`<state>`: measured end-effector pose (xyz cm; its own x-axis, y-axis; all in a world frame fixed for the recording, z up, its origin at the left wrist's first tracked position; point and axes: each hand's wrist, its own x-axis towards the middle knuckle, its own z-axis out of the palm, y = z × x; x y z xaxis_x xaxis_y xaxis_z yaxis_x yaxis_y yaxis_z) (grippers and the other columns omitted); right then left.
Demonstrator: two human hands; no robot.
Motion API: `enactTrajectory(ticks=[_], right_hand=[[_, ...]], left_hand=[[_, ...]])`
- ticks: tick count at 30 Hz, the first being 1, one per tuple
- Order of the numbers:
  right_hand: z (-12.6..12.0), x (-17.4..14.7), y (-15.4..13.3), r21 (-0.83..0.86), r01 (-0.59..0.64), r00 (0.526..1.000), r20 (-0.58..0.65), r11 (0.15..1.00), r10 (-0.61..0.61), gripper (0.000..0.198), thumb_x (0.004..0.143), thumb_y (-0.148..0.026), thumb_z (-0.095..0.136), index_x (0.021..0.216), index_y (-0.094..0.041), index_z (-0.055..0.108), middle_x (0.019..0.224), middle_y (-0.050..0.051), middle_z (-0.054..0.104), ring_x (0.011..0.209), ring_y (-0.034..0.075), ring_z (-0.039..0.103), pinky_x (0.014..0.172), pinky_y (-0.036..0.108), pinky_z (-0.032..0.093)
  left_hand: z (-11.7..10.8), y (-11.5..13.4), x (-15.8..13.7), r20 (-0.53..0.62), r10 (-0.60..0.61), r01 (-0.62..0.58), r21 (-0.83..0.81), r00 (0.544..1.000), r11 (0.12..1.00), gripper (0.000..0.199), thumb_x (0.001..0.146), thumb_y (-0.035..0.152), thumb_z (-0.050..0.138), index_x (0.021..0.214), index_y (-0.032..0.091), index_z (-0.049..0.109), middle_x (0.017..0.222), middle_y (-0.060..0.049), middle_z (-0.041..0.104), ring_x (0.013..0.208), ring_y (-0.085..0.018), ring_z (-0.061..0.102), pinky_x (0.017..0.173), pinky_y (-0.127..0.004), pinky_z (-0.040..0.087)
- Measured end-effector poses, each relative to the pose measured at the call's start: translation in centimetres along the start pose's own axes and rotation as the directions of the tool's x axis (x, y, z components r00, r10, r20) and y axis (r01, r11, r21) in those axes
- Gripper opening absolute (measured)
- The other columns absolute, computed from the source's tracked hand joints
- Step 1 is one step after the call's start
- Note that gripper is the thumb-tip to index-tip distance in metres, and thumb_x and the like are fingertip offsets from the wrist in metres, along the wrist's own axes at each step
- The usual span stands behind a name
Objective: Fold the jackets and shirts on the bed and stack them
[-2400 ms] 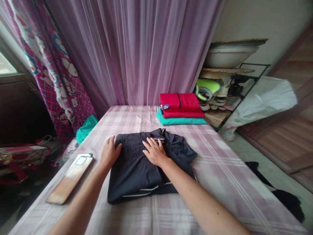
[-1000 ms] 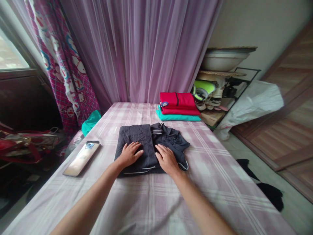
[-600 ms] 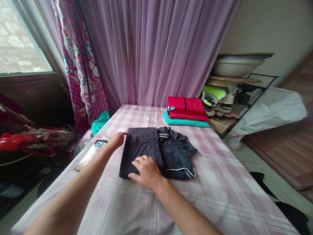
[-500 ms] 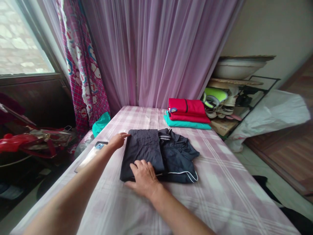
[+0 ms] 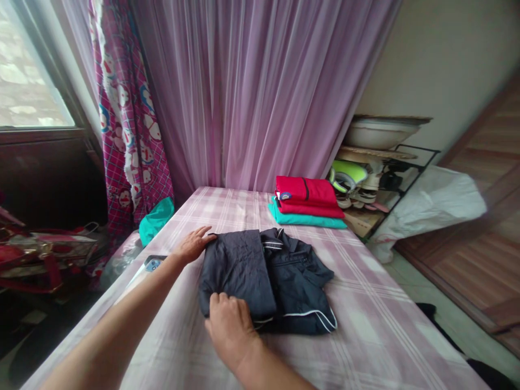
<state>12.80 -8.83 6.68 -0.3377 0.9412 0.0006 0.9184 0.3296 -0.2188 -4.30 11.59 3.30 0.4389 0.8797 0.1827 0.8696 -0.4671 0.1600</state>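
Note:
A dark navy jacket [image 5: 239, 265] with white piping lies partly folded on the checked cloth. Its left part is a smooth folded panel; the collar and a zipped pocket show on the right. My left hand [image 5: 193, 245] is at the jacket's far left corner, fingers stretched out and the thumb touching the edge. At the near left corner, my right hand [image 5: 232, 324] has its fingers curled over the fabric and grips it. The fingertips of that hand are partly hidden. A phone [image 5: 152, 264] lies left of the jacket, partly behind my left forearm.
Folded red clothing [image 5: 309, 195] rests on folded teal clothing [image 5: 312, 219] at the back right. Purple curtains [image 5: 244, 97] hang behind the table. To the right stand a shoe rack [image 5: 406, 184] and a white sack [image 5: 442, 200]. A teal bag [image 5: 156, 221] sits beside the left edge.
My right hand has gone from lying spread on the panel to curling its fingers at the near left edge. The left hand's fingers have spread more. The view has shifted slightly.

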Motion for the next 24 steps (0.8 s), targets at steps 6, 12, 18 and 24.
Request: enactTrajectory(ticks=[6, 12, 18, 24], right_hand=[[-4.1, -1.5, 3.1, 0.4, 0.048, 0.985, -0.173, 0.915, 0.024, 0.024, 0.088, -0.023, 0.055, 0.109, -0.019, 0.065, 0.098, 0.01, 0.075, 0.089, 0.024, 0.072, 0.077, 0.032, 0.054], [-5.0, -4.7, 8.6, 0.816, 0.223, 0.851, -0.429, 0.534, 0.301, 0.035, 0.095, -0.039, 0.043, 0.111, -0.019, 0.068, 0.098, 0.008, 0.076, 0.092, 0.02, 0.072, 0.081, 0.026, 0.055], [-3.3, -7.3, 18.6, 0.924, 0.094, 0.632, -0.342, 0.37, 0.696, 0.051, 0.084, -0.052, 0.056, 0.12, -0.017, 0.063, 0.114, 0.014, 0.073, 0.104, 0.026, 0.069, 0.086, 0.035, 0.056], [0.0, -9.0, 27.0, 0.936, -0.201, 0.665, -0.088, 0.29, 0.742, 0.058, 0.073, -0.056, 0.063, 0.121, -0.022, 0.065, 0.118, 0.011, 0.072, 0.109, 0.028, 0.067, 0.088, 0.039, 0.055]], left_hand=[[-4.9, -0.4, 1.2, -0.051, 0.005, -0.012, -0.141, 0.999, 0.99, 0.031, 0.089, 0.032, 0.048, 0.113, 0.026, 0.066, 0.152, -0.009, 0.047, 0.133, -0.023, 0.051, 0.111, -0.041, 0.041], [-10.6, 4.7, 7.7, -0.005, 0.056, -0.055, -0.333, 0.998, 0.941, 0.042, 0.081, 0.051, 0.059, 0.115, 0.027, 0.063, 0.123, -0.003, 0.068, 0.118, -0.021, 0.06, 0.107, -0.035, 0.044], [-6.1, 15.4, 17.0, 0.063, 0.11, -0.083, -0.33, 0.992, 0.94, 0.059, 0.085, 0.051, 0.055, 0.136, 0.02, 0.049, 0.119, -0.009, 0.069, 0.107, -0.022, 0.065, 0.093, -0.034, 0.051], [1.3, 19.5, 19.5, 0.329, 0.074, -0.015, -0.179, 0.942, 0.984, 0.067, 0.078, 0.068, 0.055, 0.121, 0.017, 0.066, 0.127, -0.016, 0.068, 0.118, -0.034, 0.063, 0.098, -0.039, 0.048]])
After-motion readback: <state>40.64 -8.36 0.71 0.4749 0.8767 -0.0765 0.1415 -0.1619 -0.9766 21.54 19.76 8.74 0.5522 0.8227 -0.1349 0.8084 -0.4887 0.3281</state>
